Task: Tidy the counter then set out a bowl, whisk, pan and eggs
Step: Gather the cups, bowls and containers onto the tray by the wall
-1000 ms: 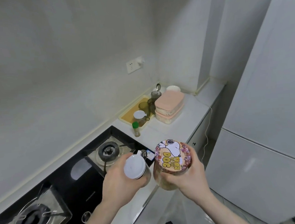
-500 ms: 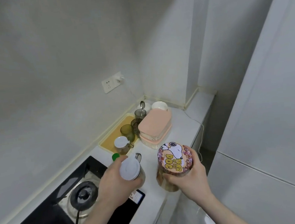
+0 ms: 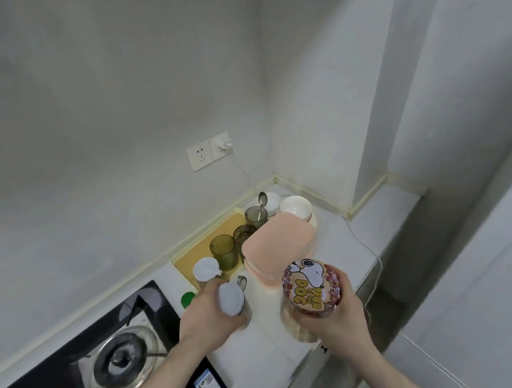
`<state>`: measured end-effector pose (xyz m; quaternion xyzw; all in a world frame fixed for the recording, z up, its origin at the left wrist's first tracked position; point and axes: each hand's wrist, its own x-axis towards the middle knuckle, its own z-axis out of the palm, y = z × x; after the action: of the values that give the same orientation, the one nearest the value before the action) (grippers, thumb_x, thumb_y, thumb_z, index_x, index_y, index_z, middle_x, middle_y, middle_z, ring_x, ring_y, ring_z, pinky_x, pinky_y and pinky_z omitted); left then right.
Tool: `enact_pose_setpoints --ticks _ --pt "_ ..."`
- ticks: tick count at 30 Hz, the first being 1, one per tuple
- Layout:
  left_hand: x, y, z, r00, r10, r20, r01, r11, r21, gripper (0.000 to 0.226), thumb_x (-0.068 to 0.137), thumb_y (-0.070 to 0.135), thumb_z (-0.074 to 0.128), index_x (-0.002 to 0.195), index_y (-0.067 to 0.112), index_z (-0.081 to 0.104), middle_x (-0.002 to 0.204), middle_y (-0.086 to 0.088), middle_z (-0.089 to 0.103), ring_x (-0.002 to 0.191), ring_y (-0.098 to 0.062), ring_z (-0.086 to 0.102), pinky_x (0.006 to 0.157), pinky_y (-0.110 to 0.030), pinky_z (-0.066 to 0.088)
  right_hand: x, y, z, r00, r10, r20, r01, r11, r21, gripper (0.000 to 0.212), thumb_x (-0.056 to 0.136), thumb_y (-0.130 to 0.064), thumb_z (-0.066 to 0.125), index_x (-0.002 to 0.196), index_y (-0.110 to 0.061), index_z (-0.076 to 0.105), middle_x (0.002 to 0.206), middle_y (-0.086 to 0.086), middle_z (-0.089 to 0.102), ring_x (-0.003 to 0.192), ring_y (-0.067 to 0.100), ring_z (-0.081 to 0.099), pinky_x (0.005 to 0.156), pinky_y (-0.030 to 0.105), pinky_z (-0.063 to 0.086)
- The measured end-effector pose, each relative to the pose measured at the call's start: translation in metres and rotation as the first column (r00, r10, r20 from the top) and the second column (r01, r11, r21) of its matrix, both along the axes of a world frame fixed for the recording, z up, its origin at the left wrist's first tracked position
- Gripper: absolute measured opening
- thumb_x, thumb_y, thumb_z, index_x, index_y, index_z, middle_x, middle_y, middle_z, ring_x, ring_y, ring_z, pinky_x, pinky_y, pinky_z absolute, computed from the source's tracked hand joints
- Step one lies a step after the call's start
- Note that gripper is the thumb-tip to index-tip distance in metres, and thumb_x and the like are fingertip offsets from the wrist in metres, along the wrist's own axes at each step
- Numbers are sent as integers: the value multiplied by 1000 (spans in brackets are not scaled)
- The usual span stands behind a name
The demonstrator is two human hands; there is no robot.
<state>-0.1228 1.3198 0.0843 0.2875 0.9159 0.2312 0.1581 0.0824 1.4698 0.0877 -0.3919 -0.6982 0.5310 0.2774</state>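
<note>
1. Head view: white worktop (image 3: 339, 242) carries a hob (image 3: 77, 364), pink box (image 3: 279, 244) and bowl (image 3: 296, 206) in the far corner.
2. Right hand (image 3: 339, 313), fingers curled, grips a cartoon-lidded jar (image 3: 311, 291).
3. Left hand (image 3: 209, 317), fingers curled, grips a white-lidded jar (image 3: 231, 298).

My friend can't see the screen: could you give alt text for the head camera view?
A person stands at a white kitchen counter holding a jar in each hand: the left hand grips a white-lidded jar, the right hand a jar with a cartoon-dog lid. Behind sit a pink-lidded box, green glasses, white bowls and, at left, a gas stove.
</note>
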Motion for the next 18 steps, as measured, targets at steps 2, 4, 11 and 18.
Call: enact_pose_setpoints --ticks 2,4,11,18 --pt "-4 20 -11 999 40 6 -39 998 -49 83 53 63 72 127 45 41 108 15 64 96 -15 64 76 -35 57 -2 26 -7 999 42 17 -42 999 -18 85 51 -20 101 119 -35 53 96 -23 72 88 -15 64 70 2 47" --pt "-6 38 -23 997 82 18 -80 992 -94 88 51 62 72 130 42 40 113 11 65 97 -18 65 77 -36 58 -4 51 -14 996 77 36 -75 997 -33 84 50 -24 100 116 -42 51 98 -30 70 90 -11 66 81 14 54" --pt "-9 79 -51 974 211 85 -189 958 -216 96 54 51 74 139 31 34 124 3 62 104 -24 64 80 -34 55 -13 118 -36 979 152 139 -148 988 -43 85 44 -39 98 113 -48 50 100 -34 68 89 -8 68 88 30 59" --pt "-22 93 -71 965 242 100 -201 931 -306 100 63 41 77 149 27 27 138 4 52 111 -26 63 78 -33 53 -22 139 -52 965 150 213 -148 989 -25 89 45 -46 97 118 -46 46 102 -37 65 91 -12 65 85 24 55"
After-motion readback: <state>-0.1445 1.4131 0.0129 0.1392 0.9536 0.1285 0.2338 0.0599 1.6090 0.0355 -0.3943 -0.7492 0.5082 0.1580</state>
